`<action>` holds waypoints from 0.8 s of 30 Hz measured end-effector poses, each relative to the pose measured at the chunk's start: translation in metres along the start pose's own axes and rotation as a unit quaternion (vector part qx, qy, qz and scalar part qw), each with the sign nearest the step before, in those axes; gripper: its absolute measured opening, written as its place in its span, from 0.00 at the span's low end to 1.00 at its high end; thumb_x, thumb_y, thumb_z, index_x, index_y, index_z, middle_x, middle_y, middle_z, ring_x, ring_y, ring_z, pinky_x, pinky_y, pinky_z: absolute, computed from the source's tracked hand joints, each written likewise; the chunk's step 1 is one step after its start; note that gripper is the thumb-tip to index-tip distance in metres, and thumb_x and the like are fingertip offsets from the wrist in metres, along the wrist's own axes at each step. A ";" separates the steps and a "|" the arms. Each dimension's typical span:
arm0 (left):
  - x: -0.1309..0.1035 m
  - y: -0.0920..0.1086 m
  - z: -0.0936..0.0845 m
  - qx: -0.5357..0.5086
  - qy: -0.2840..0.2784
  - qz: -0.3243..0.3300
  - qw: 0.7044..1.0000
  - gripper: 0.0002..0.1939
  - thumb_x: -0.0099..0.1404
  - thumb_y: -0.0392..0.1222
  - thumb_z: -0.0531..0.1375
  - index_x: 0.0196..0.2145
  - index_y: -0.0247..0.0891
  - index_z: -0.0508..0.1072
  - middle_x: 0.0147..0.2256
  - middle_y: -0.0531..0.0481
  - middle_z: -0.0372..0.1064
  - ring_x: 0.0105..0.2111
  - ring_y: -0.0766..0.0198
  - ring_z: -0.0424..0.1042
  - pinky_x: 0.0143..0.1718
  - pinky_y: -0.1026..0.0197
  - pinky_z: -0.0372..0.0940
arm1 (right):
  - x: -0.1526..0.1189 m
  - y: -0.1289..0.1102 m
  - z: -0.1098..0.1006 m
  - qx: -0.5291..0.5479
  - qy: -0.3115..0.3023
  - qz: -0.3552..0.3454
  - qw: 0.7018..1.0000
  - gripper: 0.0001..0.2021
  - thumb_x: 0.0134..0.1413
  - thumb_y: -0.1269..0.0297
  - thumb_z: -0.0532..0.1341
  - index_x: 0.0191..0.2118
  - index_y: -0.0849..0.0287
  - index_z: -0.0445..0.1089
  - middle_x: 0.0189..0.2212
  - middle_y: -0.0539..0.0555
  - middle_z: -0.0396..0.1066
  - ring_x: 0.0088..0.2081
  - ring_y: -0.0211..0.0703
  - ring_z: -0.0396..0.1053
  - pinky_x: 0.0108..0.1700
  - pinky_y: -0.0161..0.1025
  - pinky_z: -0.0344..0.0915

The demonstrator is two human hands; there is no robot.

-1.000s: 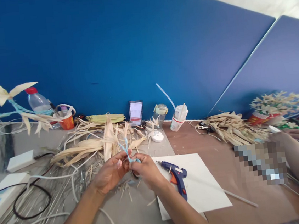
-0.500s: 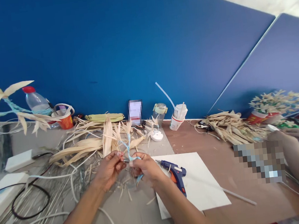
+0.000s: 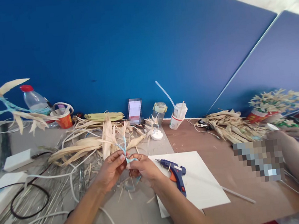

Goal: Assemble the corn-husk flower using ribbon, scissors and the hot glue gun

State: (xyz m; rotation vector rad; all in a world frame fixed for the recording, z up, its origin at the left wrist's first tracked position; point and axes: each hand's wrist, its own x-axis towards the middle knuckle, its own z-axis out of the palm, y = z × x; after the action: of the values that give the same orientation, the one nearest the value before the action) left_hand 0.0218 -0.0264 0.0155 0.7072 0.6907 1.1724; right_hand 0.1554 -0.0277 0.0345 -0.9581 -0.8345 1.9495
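Between my two hands stands a small branch of pale corn-husk flowers (image 3: pixel 123 130), its stem wrapped in light blue strip. My left hand (image 3: pixel 113 168) pinches the wrapped stem from the left, fingertips and thumb pressed together. On the right, my right hand (image 3: pixel 141 167) pinches the blue strip (image 3: pixel 132 160) where it leaves the stem. Thin bare stem wires hang below the fingers. Beside my right forearm a dark blue glue gun (image 3: pixel 177 171) with an orange trigger lies on a white sheet (image 3: pixel 206 191).
Dried corn husks (image 3: pixel 78 148) lie behind my hands. Cables and a power strip (image 3: pixel 5 191) occupy the left, near a larger husk-flower branch (image 3: pixel 6 102). A phone (image 3: pixel 135 110), a jar (image 3: pixel 160 111) and a cup (image 3: pixel 176 121) stand behind. Another person's arm (image 3: pixel 296 167) is at right.
My left hand has moved right and up onto the stem, close to my right hand. The flower branch has shifted slightly left and down.
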 end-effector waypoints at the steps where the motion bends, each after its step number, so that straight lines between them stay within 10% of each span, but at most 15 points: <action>1: 0.000 0.000 0.000 -0.003 -0.004 0.000 1.000 0.07 0.52 0.38 0.66 0.28 0.33 0.75 0.20 0.55 0.63 0.19 0.74 0.57 0.24 0.69 0.59 | 0.000 0.000 0.000 -0.005 -0.002 -0.001 1.000 0.10 0.27 0.70 0.65 0.20 0.60 0.61 0.09 0.40 0.55 0.13 0.26 0.45 0.19 0.31 0.41; 12: 0.005 0.001 -0.010 -0.037 -0.005 -0.011 0.999 0.04 0.53 0.34 0.65 0.27 0.30 0.73 0.25 0.51 0.65 0.20 0.74 0.59 0.24 0.69 0.60 | -0.004 0.001 -0.003 -0.218 0.033 -0.080 0.972 0.09 0.38 0.67 0.61 0.17 0.60 0.61 0.11 0.41 0.53 0.16 0.28 0.46 0.21 0.31 0.42; 24: 0.004 0.007 -0.011 0.022 -0.045 -0.079 0.996 0.07 0.55 0.39 0.64 0.25 0.31 0.72 0.24 0.52 0.65 0.22 0.73 0.61 0.26 0.69 0.59 | 0.001 0.003 -0.015 -0.151 -0.002 -0.053 0.987 0.11 0.39 0.59 0.64 0.20 0.61 0.65 0.09 0.41 0.51 0.15 0.28 0.43 0.20 0.33 0.39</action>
State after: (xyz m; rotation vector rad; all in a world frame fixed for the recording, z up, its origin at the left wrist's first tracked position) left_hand 0.0097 -0.0192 0.0142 0.7258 0.6856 0.9778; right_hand 0.1664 -0.0252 0.0244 -1.0587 -1.1828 1.7655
